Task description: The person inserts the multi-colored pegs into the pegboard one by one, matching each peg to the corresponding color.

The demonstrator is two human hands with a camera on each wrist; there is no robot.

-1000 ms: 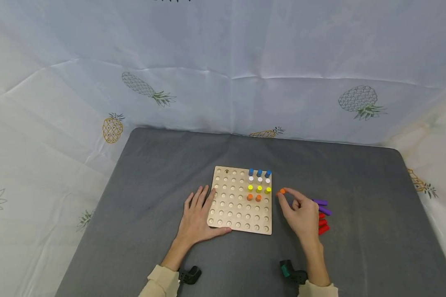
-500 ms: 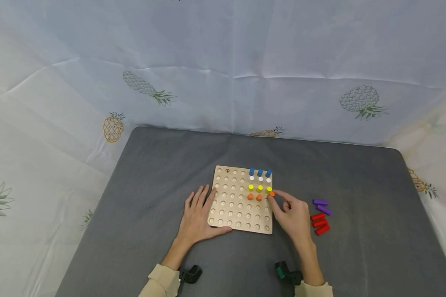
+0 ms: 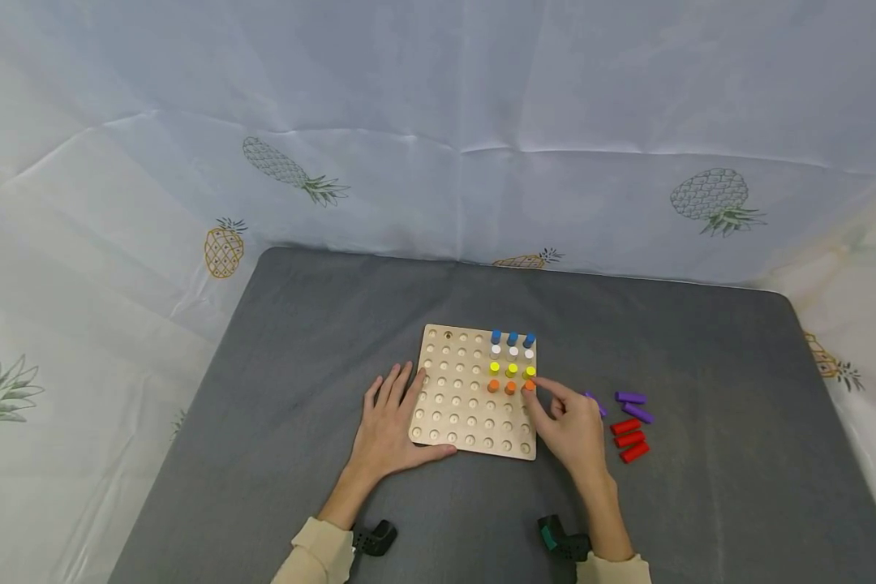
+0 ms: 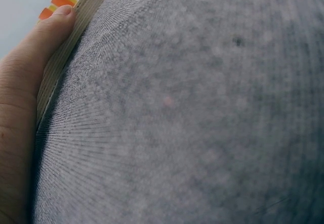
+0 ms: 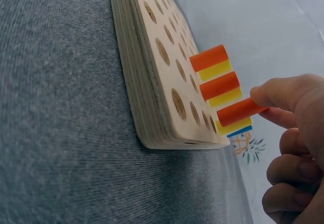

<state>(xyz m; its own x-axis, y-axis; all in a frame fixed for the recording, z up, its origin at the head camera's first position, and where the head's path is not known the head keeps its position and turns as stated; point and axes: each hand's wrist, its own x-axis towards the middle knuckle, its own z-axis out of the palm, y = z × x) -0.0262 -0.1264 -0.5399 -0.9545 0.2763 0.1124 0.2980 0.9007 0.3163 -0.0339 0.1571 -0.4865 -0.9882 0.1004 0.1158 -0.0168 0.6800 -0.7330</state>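
Note:
A square wooden pegboard [image 3: 461, 429] lies on the grey cloth. My left hand [image 3: 390, 426] spans its near left corner, fingers spread along the left edge and thumb along the front edge. My right hand [image 3: 573, 422] pinches an orange peg [image 5: 238, 112] between thumb and index finger at the board's right edge. The peg's lower end is right at a hole, in line with two standing orange pegs [image 3: 502, 388]. Behind them stand rows of yellow pegs [image 3: 512, 370], white pegs [image 3: 513, 352] and blue pegs [image 3: 513, 337].
Right of the right hand lie purple pegs [image 3: 631, 397], one partly hidden by the hand, and red pegs [image 3: 630, 439]. The table's grey cloth [image 3: 321, 324] meets a pale pineapple-print curtain [image 3: 409, 203] at the back.
My right hand has moved left with the orange peg, from beside the board to over its right edge, and the peg now sits lower. The left hand stays put.

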